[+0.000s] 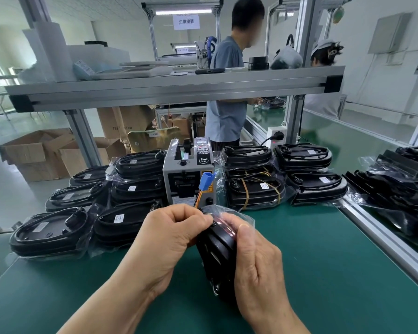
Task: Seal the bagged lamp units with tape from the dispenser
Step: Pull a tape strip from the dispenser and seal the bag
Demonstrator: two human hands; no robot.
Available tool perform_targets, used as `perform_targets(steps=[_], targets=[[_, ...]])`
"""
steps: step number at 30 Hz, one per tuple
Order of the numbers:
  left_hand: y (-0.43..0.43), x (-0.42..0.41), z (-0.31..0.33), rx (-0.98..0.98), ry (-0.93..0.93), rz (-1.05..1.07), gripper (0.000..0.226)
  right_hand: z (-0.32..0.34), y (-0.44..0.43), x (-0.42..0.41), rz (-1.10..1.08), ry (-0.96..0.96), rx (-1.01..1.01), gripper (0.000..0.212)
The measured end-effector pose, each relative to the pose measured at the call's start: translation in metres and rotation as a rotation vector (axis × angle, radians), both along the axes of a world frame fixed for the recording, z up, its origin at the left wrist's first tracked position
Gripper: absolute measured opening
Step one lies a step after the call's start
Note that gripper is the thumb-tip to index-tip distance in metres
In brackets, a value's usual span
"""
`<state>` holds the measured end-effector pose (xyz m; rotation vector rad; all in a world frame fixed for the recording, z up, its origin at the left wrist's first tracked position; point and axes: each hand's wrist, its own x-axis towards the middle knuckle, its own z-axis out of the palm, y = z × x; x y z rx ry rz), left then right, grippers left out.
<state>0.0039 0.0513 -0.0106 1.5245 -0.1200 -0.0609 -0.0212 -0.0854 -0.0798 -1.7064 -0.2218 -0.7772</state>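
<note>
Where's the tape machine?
In the head view, the tape dispenser stands centre on the green table, between two stacks of bagged lamp units.

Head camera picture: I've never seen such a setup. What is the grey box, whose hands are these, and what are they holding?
The camera sits on a worker's head, looking down at their own hands; no robot is involved. The grey box is a tape dispenser, standing on the green table. Beside it, left and right, lie stacks of black lamp units in clear bags. The left hand and right hand hold one bagged lamp unit on edge, both grips at the bag's top. Whether tape is on it yet I cannot tell.
</note>
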Motion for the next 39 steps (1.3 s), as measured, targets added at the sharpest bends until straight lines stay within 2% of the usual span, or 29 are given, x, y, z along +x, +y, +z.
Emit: perform_targets(steps=[7, 14, 19, 23, 28, 33, 36, 39], targets=[[0.001, 0.003, -0.003, 0.048, -0.045, 0.011, 0.014, 0.0, 0.0, 0.0, -0.01, 0.003, -0.016, 0.055], [-0.002, 0.0, -0.005, 0.168, -0.163, 0.124, 0.019, 0.0, 0.001, -0.001, -0.029, 0.033, -0.038, 0.058], [-0.005, 0.002, -0.011, 0.082, -0.08, 0.158, 0.021, 0.002, 0.001, -0.003, -0.04, 0.011, -0.048, 0.051], [-0.005, 0.005, -0.014, 0.048, -0.022, 0.123, 0.012, 0.001, 0.002, -0.002, -0.053, -0.007, -0.08, 0.052], [-0.008, 0.009, -0.021, 0.005, -0.021, 0.163, 0.019, 0.002, 0.002, -0.003, -0.067, 0.016, -0.103, 0.057], [-0.015, 0.0, -0.027, -0.062, -0.036, 0.148, 0.046, 0.0, 0.003, 0.002, -0.109, 0.006, -0.098, 0.056], [-0.012, 0.007, -0.022, -0.015, -0.119, 0.164, 0.046, 0.0, 0.004, 0.012, -0.017, 0.014, 0.028, 0.048], [-0.009, 0.014, -0.017, 0.218, -0.344, 0.186, 0.041, 0.0, 0.0, 0.024, 0.191, 0.045, 0.153, 0.046]])
